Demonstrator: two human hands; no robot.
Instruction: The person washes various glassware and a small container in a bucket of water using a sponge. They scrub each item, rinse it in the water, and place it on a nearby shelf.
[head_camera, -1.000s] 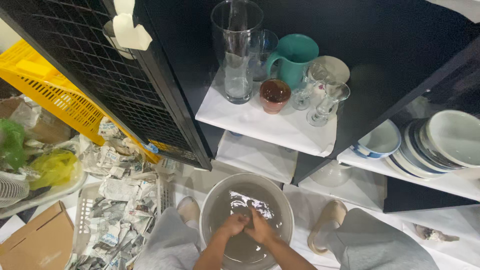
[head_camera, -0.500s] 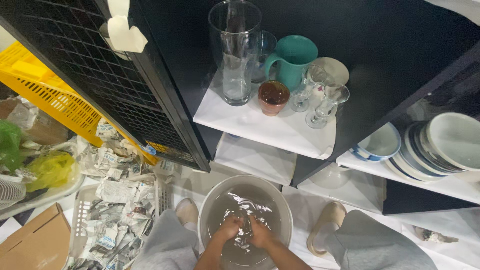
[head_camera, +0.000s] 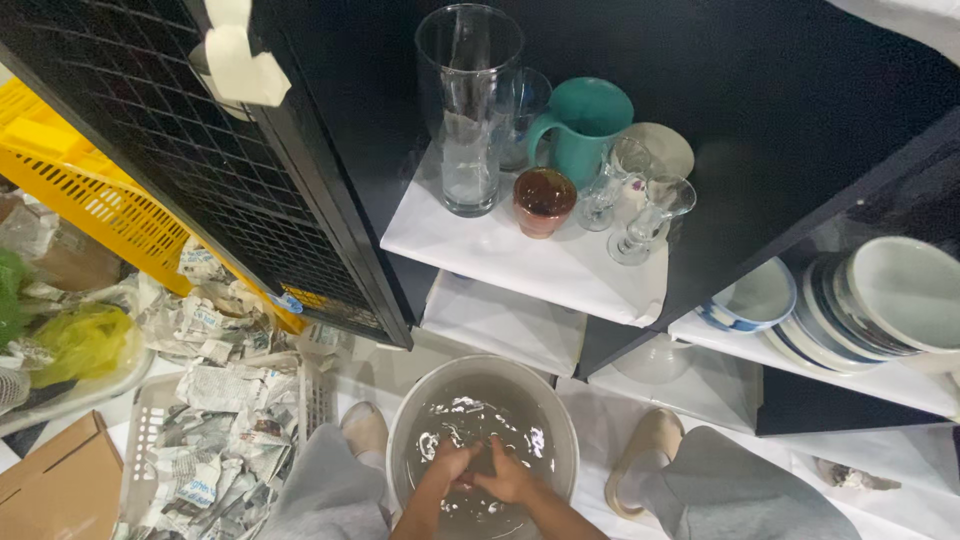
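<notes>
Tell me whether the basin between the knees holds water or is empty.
It holds water. The grey basin shows rippled, glinting liquid inside, and the left hand and right hand are together in it.

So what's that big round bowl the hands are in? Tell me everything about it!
The basin is round, grey and looks like metal. It sits on the floor between the person's feet, below the shelves. It holds water that glints with light. The left hand and right hand are together inside it, in the water.

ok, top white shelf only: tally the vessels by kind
Tall clear glass vase: 1
Clear tumbler behind it: 1
Teal pitcher: 1
Brown cup: 1
Stemmed glasses: 2
Pale bowl: 1
Total: 7
</notes>
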